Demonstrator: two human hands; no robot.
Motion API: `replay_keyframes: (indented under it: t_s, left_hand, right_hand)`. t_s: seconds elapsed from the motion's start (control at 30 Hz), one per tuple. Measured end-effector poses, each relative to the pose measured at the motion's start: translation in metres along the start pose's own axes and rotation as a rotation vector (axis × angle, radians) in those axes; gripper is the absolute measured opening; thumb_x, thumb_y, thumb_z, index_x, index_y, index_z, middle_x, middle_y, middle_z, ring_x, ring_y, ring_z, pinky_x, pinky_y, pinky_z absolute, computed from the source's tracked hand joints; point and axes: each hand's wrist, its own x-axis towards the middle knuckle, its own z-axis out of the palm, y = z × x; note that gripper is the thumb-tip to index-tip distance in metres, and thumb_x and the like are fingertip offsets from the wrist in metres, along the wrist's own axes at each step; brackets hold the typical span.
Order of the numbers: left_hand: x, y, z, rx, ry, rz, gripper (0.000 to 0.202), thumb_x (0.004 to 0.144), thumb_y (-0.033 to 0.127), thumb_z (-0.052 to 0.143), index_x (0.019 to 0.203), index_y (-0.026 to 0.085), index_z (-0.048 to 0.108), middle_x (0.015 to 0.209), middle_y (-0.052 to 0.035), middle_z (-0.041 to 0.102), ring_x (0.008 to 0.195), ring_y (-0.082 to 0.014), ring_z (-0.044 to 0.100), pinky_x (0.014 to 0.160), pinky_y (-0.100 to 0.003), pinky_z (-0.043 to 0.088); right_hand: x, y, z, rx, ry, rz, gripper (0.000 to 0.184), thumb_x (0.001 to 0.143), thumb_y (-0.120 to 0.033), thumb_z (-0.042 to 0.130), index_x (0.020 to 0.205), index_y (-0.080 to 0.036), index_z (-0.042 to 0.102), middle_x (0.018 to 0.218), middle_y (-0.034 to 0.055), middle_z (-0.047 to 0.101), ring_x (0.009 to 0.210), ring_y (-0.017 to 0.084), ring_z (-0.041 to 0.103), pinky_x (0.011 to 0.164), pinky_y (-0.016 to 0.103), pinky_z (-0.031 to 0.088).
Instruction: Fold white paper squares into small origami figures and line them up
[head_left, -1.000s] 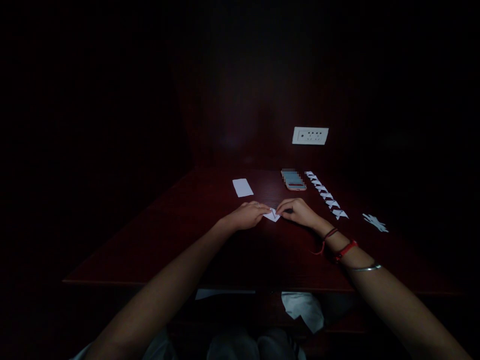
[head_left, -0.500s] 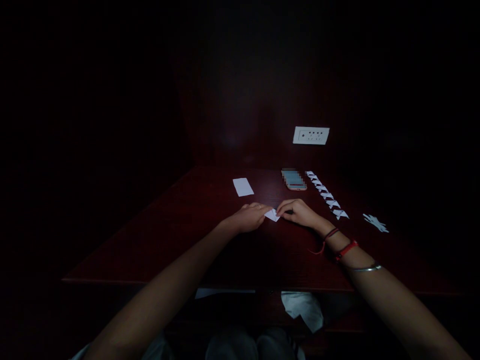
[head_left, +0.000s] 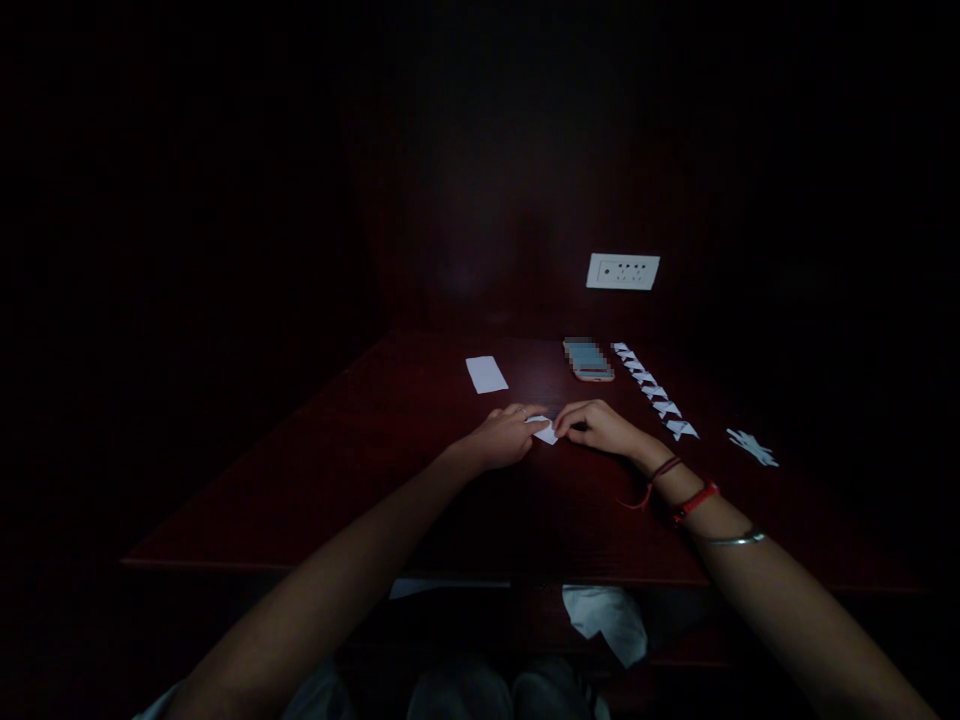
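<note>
On the dark red table (head_left: pixel 360 480) lies a small white folded paper piece (head_left: pixel 547 433), pinched between both my hands. My left hand (head_left: pixel 504 436) presses its left side with curled fingers. My right hand (head_left: pixel 600 425), with red bands and a metal bangle on the wrist, holds its right side with fingers closed. Most of the paper is hidden under the fingertips.
A white paper rectangle (head_left: pixel 486 374) lies behind my left hand. A phone (head_left: pixel 589 360) sits behind my right hand. A row of several folded white pieces (head_left: pixel 654 392) runs to the right, with another cluster (head_left: pixel 752 446) farther right. A wall socket (head_left: pixel 622 271) is behind. White cloth (head_left: pixel 606 612) shows below the table edge.
My left hand has slid slightly right, covering more of the folded paper. My right hand has barely moved.
</note>
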Motion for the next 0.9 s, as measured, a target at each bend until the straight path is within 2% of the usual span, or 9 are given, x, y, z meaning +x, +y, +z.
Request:
replay_keyframes:
  t_s: [0.23,0.43,0.67,0.9]
  left_hand:
    - [0.002,0.002,-0.001,-0.050,-0.079,-0.015,0.048,0.073,0.014,0.031,0.120,0.026,0.027,0.127,0.0019,0.029,0.113,-0.0190,0.026,0.088,-0.038,0.024]
    - [0.004,0.002,0.000,-0.052,-0.113,-0.046,0.049,0.074,0.016,0.030,0.122,0.026,0.024,0.128,0.0011,0.026,0.114,-0.0206,0.023,0.088,-0.042,0.022]
    - [0.003,0.005,-0.002,-0.077,-0.148,-0.055,0.046,0.078,0.020,0.026,0.123,0.028,0.020,0.130,0.0015,0.022,0.116,-0.0216,0.020,0.088,-0.046,0.021]
    - [0.005,0.006,-0.004,-0.067,-0.142,-0.065,0.043,0.078,0.021,0.025,0.121,0.024,0.026,0.128,-0.0005,0.026,0.114,-0.0214,0.024,0.089,-0.042,0.022]
  right_hand:
    - [-0.003,0.001,-0.004,0.056,-0.039,0.030,0.024,0.063,-0.007,0.047,0.077,-0.019,0.063,0.085,0.0007,0.060,0.078,0.011,0.054,0.074,0.022,0.039]
    - [-0.002,0.005,0.001,-0.073,0.086,0.108,0.036,0.065,-0.003,0.040,0.088,-0.020,0.061,0.083,0.0019,0.059,0.075,0.011,0.053,0.071,0.023,0.039]
    - [0.002,0.005,0.007,-0.262,0.008,0.084,0.042,0.066,-0.002,0.039,0.099,-0.022,0.057,0.084,0.0035,0.055,0.077,0.012,0.050,0.071,0.022,0.037]
    - [0.002,-0.001,0.005,-0.426,-0.058,0.120,0.040,0.069,-0.005,0.040,0.102,-0.023,0.054,0.084,0.0039,0.053,0.077,0.012,0.050,0.068,0.020,0.036]
